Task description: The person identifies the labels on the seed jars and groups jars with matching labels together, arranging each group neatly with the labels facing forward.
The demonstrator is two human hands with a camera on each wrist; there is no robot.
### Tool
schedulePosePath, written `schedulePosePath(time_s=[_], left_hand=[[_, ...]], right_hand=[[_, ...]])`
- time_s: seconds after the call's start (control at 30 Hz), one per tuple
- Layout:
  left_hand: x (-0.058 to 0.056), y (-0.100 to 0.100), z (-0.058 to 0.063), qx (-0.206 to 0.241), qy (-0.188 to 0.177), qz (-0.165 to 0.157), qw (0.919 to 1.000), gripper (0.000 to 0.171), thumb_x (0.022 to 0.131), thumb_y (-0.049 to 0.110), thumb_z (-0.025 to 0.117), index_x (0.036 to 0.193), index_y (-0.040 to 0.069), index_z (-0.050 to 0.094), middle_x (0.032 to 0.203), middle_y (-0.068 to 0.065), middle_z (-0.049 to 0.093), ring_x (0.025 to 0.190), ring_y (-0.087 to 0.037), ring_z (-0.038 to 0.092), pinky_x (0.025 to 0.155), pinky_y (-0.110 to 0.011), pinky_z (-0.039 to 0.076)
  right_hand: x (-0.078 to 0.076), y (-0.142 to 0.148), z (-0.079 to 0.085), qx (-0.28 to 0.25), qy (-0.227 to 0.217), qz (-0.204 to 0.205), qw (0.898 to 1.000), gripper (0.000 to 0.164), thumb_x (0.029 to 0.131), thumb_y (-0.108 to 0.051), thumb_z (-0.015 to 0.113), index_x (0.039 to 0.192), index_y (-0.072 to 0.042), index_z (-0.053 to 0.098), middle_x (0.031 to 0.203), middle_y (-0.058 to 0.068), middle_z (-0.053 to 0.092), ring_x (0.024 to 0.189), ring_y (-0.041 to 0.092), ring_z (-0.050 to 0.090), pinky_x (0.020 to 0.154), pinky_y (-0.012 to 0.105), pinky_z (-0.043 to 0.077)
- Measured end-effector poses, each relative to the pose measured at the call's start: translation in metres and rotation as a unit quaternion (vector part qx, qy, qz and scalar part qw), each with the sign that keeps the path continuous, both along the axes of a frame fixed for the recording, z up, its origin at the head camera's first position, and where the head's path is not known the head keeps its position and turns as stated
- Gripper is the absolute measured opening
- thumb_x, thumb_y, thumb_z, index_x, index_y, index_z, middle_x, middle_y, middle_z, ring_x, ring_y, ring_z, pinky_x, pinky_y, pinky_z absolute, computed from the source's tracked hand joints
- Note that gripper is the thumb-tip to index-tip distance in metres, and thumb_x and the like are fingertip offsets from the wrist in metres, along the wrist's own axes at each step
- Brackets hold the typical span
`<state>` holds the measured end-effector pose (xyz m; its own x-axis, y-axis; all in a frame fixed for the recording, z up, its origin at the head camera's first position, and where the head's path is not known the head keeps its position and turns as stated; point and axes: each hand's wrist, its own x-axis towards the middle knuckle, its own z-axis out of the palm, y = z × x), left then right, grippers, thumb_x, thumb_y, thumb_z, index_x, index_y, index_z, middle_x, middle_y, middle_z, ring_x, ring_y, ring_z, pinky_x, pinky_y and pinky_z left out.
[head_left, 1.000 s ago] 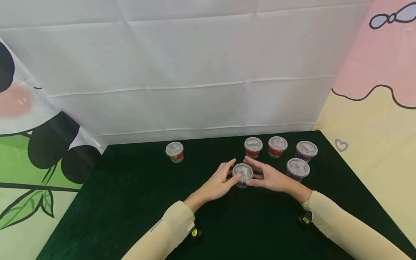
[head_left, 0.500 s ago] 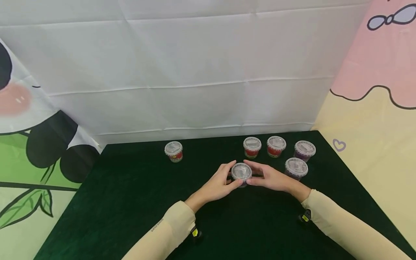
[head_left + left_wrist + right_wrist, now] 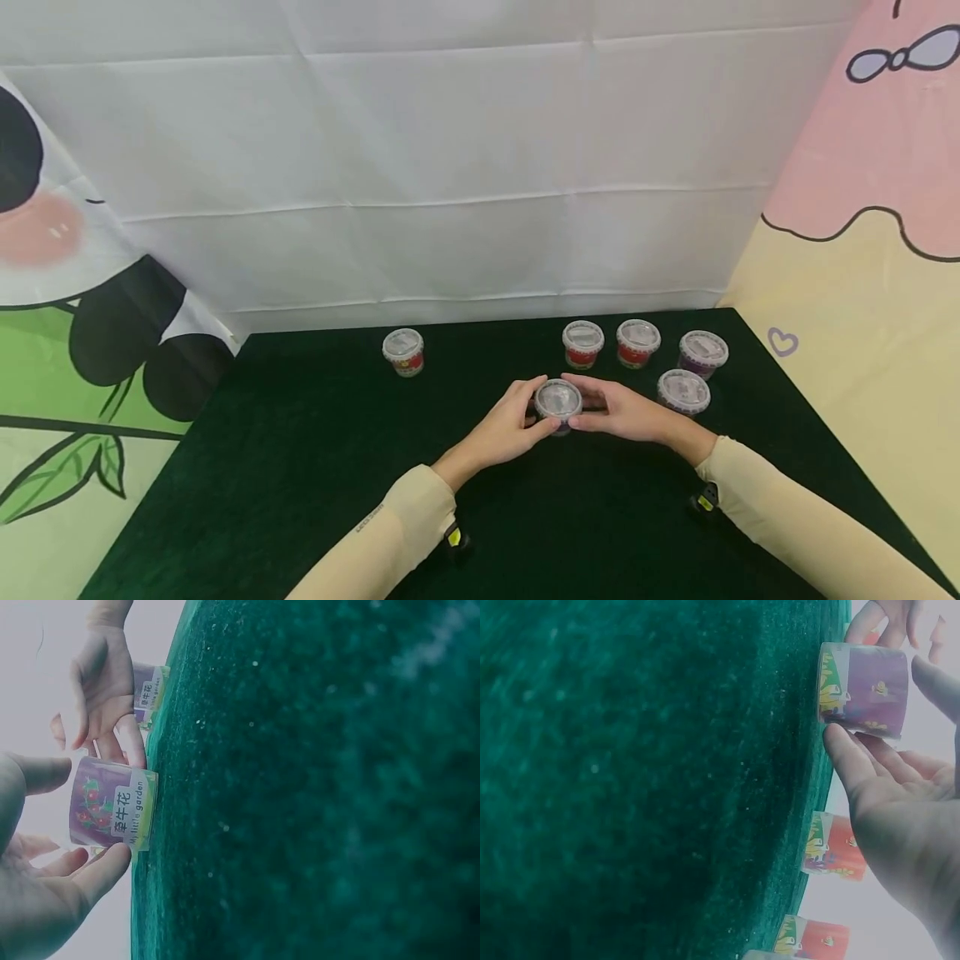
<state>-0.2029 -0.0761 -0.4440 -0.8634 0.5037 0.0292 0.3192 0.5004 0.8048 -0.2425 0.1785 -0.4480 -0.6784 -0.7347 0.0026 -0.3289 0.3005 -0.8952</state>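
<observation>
A small clear plastic tub (image 3: 558, 400) with a white-rimmed lid stands upright on the dark green cloth between both hands. Its purple label (image 3: 109, 802) shows red flowers and the words "My little garden". My left hand (image 3: 497, 429) holds the tub's left side, thumb low at the front and fingers round the back. From the right, my right hand (image 3: 628, 412) holds the other side with its thumb near the left one. In the right wrist view, the tub (image 3: 866, 690) has a right fingertip at its lower edge. The hands partly hide the tub's far side.
Two red-labelled tubs (image 3: 582, 344) (image 3: 638, 342) stand behind the hands. Two purple-labelled tubs (image 3: 702, 353) (image 3: 683, 391) are at the right, the nearer one close to my right wrist. Another red-labelled tub (image 3: 404, 351) stands back left. A white cloth wall (image 3: 450, 258) borders the table's back edge.
Both hands have drawn in slightly round the tub. The left thumb has slid off the lid's edge to the tub's front side, and the right fingers have lowered. The tub has hardly moved.
</observation>
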Motion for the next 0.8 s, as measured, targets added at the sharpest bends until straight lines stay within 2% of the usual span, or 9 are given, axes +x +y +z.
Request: schedulePosePath(time_s=[0.23, 0.6, 0.8], left_hand=[[0.003, -0.01, -0.003, 0.004, 0.008, 0.021, 0.9997, 0.071, 0.103, 0.036, 0.062, 0.158, 0.006, 0.03, 0.145, -0.011, 0.04, 0.125, -0.022, 0.051, 0.102, -0.034, 0.051], [0.006, -0.005, -0.003, 0.033, 0.004, 0.005, 0.9994, 0.07, 0.103, 0.037, 0.06, 0.158, 0.006, 0.03, 0.145, -0.013, 0.04, 0.127, -0.026, 0.051, 0.1, -0.03, 0.051], [0.006, -0.017, 0.005, 0.06, 0.004, 0.026, 0.9979, 0.07, 0.103, 0.039, 0.061, 0.158, 0.012, 0.03, 0.147, -0.01, 0.04, 0.131, -0.028, 0.049, 0.101, -0.033, 0.052]], right_hand=[[-0.001, -0.013, 0.002, 0.001, 0.007, 0.013, 1.0, 0.076, 0.101, -0.018, 0.066, 0.158, 0.005, 0.022, 0.151, 0.022, 0.045, 0.135, 0.037, 0.049, 0.106, 0.04, 0.047], [0.005, -0.005, 0.004, 0.02, 0.02, -0.001, 1.0, 0.075, 0.101, -0.023, 0.066, 0.158, 0.004, 0.023, 0.151, 0.023, 0.045, 0.133, 0.037, 0.052, 0.106, 0.045, 0.047], [0.0, -0.015, 0.02, 0.011, 0.05, -0.007, 0.999, 0.069, 0.102, -0.022, 0.065, 0.157, 0.0, 0.03, 0.148, 0.019, 0.05, 0.128, 0.034, 0.056, 0.104, 0.049, 0.048]])
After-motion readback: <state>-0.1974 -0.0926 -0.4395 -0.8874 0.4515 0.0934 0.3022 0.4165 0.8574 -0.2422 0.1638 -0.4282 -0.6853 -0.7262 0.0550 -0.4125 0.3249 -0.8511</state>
